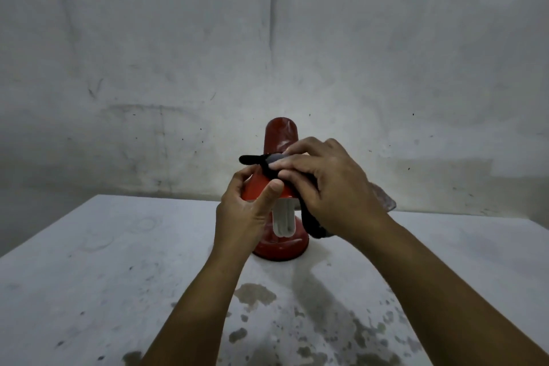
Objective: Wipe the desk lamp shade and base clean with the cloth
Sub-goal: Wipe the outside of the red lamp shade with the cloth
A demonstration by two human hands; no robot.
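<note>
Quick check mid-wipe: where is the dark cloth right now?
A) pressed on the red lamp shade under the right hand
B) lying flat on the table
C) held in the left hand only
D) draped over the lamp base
A: the right hand presses the dark cloth onto the red lamp shade, while the left hand steadies the shade's rim.

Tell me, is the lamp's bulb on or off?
Off. The white bulb under the red shade shows no glow, and the base beneath it is not lit.

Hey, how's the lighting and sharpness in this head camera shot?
Head view: dim, flat light, corners darkened; red lamp shade and both hands stay fairly sharp; a soft shadow falls on the table toward the camera; wide-angle lens bends the table edges.
</note>
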